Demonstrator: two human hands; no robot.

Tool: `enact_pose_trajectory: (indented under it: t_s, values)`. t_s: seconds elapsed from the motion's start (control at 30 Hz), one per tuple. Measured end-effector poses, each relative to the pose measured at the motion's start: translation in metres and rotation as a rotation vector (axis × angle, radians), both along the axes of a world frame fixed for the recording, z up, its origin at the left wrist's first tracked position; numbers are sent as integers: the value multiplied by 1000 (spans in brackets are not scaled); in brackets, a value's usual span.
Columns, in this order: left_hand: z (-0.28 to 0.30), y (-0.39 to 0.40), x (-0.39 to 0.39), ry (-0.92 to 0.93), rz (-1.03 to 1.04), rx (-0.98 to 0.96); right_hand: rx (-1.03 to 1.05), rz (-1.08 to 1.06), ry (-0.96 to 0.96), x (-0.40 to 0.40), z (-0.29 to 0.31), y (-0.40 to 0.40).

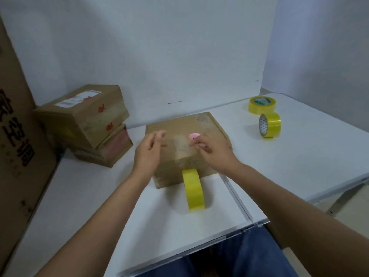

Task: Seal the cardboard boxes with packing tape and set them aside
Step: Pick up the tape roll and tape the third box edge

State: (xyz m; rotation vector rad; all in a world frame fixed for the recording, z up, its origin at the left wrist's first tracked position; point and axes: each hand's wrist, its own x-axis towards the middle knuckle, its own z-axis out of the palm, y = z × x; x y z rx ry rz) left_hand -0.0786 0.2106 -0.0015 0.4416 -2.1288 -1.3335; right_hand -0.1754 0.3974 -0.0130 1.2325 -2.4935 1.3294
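Pink small object [194, 136] pinched in right hand [211, 150] fingertips, over flat brown cardboard box [209, 124] at centre of white table [299, 156]. Left hand [148, 150] hovers w/ fingers loosely spread, holding nothing. Yellow tape roll [193, 189] stands on edge against box's near side; stacked boxes [83, 114] rear left, two more rolls [262, 104] rear right.

Cardboard boxes, four counted: one flat box [187, 140] at the counter's [299, 156] middle, two stacked boxes — upper [83, 114], lower [111, 150] — at its far left corner, one large printed carton [18, 146] along its left edge.
Yellow tape rolls, three counted: one [194, 189] against the flat box's near side, two — one flat [262, 104], one on edge [270, 125] — near the far right corner.
Pink item [194, 136], one, kind not discernible.
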Motion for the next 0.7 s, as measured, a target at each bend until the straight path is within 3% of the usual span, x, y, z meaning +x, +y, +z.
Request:
enact_pose_trajectory:
  t_s: [0.07,0.2,0.5,0.7]
  values:
    - [-4,9,20,-53,13,238,102,56,-14,-6,-3,-10]
    - [-15,31,41,-379,-203,496,218,66,140,-17,-4,-24]
    - [-23,56,32,-454,-272,604,194,97,193,-19,-12,-23]
    - [-19,50,25,-552,-359,554,164,72,196,-20,-19,-24]
